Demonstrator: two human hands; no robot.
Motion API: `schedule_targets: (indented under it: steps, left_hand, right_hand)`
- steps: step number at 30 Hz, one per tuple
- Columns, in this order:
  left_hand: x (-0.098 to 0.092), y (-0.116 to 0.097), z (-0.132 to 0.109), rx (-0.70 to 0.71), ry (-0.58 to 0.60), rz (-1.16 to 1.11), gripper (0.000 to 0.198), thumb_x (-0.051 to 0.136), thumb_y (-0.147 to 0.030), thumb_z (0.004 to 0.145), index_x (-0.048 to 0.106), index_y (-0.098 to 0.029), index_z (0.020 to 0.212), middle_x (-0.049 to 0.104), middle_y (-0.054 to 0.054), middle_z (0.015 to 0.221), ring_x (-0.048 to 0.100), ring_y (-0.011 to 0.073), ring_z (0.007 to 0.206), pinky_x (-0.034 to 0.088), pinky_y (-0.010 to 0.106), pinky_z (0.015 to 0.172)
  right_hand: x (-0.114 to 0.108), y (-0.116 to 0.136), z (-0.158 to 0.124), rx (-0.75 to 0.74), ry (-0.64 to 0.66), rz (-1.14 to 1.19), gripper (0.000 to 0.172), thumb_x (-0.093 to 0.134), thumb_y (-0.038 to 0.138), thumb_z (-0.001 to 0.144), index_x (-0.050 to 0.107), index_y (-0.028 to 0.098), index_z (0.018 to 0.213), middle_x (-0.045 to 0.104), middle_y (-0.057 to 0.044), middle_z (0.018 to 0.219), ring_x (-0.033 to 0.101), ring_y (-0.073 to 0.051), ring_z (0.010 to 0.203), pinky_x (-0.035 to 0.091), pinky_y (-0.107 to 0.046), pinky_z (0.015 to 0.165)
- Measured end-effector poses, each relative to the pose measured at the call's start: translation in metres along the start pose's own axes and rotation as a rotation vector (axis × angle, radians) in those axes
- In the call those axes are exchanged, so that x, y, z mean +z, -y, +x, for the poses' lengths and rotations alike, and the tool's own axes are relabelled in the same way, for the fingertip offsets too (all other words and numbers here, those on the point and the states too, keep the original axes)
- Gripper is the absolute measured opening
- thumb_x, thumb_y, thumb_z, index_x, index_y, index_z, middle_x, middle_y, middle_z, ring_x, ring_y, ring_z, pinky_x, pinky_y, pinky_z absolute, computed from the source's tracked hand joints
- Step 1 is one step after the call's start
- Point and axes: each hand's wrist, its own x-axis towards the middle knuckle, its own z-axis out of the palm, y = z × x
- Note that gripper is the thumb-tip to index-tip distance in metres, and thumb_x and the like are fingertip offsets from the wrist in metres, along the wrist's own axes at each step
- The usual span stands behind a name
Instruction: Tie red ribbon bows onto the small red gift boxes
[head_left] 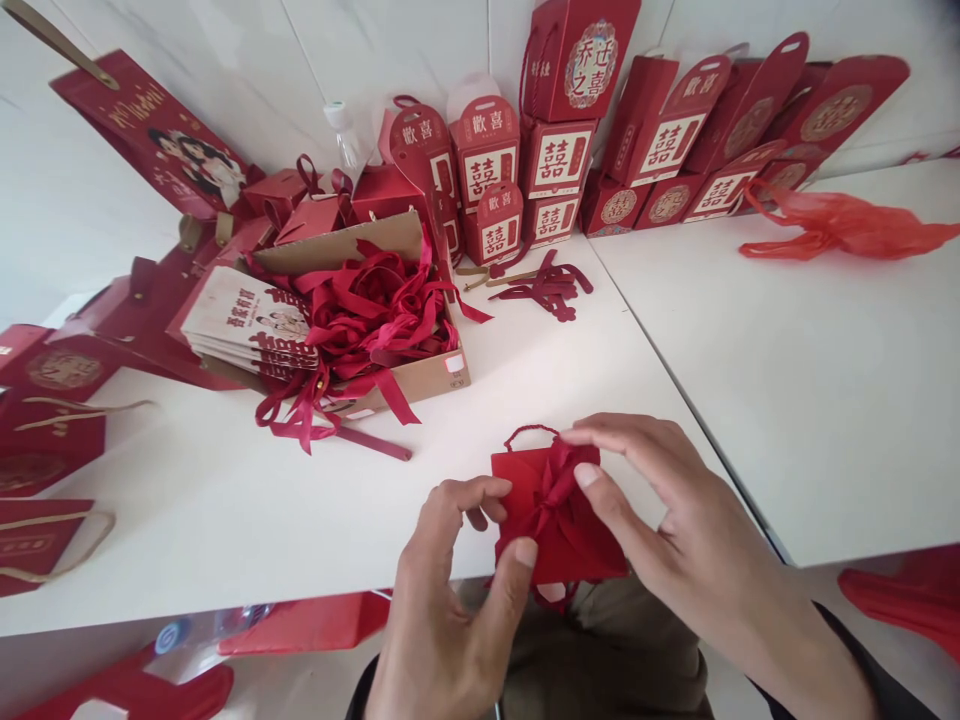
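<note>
A small red gift box (517, 475) sits at the table's front edge, between my hands. A dark red ribbon bow (551, 500) is tied across its face, and a thin braided cord handle (531, 430) arches above its top. At its left side, my left hand (457, 590) has thumb and fingers apart, with the thumb tip by the lower face. My right hand (660, 490) reaches over the upper right corner, fingers also apart. Its thumb and forefinger tips lie at the bow's upper loop; whether they press on it is unclear.
A cardboard box (439, 375) of red ribbons (375, 300) and printed cards (240, 310) stands left. Red gift boxes (555, 165) line the wall. Loose cords (547, 285) and a red plastic bag (847, 225) lie on the table. A seam (694, 410) crosses the tabletop.
</note>
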Motion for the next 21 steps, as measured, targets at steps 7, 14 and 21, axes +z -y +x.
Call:
schedule_targets:
  steps: [7,14,21]
  left_hand:
    - [-0.0026,-0.0016,0.0019,0.010,0.059,0.088,0.017,0.061,-0.024,0.096,0.061,-0.033,0.110,0.064,-0.004,0.087,0.057,0.0155,0.082,0.047,0.028,0.074]
    - [-0.0015,-0.0001,0.0001,-0.062,0.048,0.010,0.011,0.056,-0.027,0.099,0.063,-0.030,0.107,0.063,-0.003,0.082,0.059,0.0152,0.080,0.050,0.028,0.074]
    - [-0.0006,-0.0004,-0.0007,-0.172,0.038,-0.106,0.012,0.057,-0.033,0.098,0.065,-0.026,0.104,0.062,0.000,0.081,0.060,0.0166,0.077,0.050,0.026,0.066]
  right_hand:
    - [-0.0016,-0.0073,0.0022,0.143,0.049,0.057,0.013,0.056,0.044,0.102,0.065,0.035,0.106,0.067,0.001,0.119,0.062,-0.022,0.115,0.056,-0.031,0.073]
    - [-0.0092,-0.0002,0.0030,0.340,0.084,0.184,0.011,0.057,0.042,0.098,0.063,0.032,0.098,0.069,0.004,0.099,0.062,-0.016,0.070,0.042,-0.024,0.044]
    - [-0.0088,-0.0061,0.0047,0.441,0.107,0.316,0.020,0.054,0.040,0.099,0.060,0.027,0.085,0.064,0.001,0.084,0.061,-0.020,0.082,0.038,-0.026,0.049]
